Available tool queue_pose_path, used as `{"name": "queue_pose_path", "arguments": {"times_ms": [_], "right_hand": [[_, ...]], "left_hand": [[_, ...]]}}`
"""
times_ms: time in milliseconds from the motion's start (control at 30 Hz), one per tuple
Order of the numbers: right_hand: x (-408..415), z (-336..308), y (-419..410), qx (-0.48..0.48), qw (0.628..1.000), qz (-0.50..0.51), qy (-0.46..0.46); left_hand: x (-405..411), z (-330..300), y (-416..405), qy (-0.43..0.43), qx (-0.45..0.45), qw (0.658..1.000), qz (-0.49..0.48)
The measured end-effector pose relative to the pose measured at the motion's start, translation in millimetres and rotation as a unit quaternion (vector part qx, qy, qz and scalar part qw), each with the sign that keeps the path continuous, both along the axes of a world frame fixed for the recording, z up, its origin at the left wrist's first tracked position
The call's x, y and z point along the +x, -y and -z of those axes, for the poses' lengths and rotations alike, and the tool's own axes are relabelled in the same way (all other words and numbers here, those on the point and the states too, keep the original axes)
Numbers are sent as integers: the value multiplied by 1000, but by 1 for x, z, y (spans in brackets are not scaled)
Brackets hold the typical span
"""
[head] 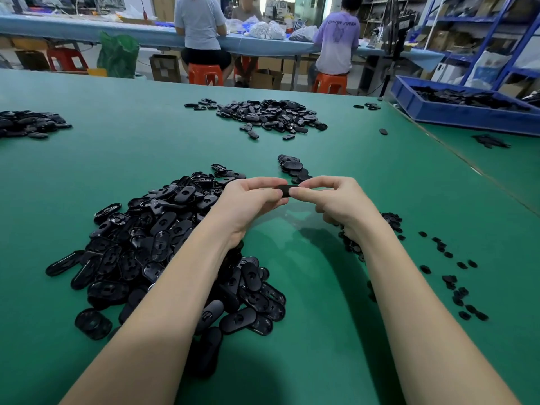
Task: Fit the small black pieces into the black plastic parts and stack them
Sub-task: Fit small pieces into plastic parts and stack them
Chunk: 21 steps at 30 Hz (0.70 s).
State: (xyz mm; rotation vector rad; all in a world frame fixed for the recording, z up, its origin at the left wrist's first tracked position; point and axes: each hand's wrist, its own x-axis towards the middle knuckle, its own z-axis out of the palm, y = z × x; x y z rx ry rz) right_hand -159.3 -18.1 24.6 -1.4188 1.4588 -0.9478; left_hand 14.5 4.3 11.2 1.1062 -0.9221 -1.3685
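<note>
Green table [321,331]. Large heap of oval black plastic parts [163,252] at 8 o'clock of the hands, under the left forearm. Small black pieces [455,282] scattered at 4 o'clock. Short stack [293,168] at 12 o'clock. 1 black part [287,190] held above the table, pinched between left hand [251,200] and right hand [336,200], fingers curled, thumbs on its ends.

Bright, even overhead light fills the room. The forearms cast soft dark shadows on the green counter [380,176] beneath them. The picture is sharp in the middle, while wide-angle bending curves the counter's edges and shelving [496,39].
</note>
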Motion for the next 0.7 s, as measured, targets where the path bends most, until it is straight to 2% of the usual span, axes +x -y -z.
{"name": "queue_pose_path", "arguments": {"times_ms": [167, 500, 700], "right_hand": [[6, 7, 0, 13, 999, -27, 30], [10, 7, 5, -43, 997, -44, -46], [6, 6, 4, -37, 996, -75, -44]], "left_hand": [[-4, 5, -1, 62, -5, 998, -31], [-7, 7, 0, 89, 6, 994, -56], [-4, 5, 1, 79, 11, 996, -46]]}}
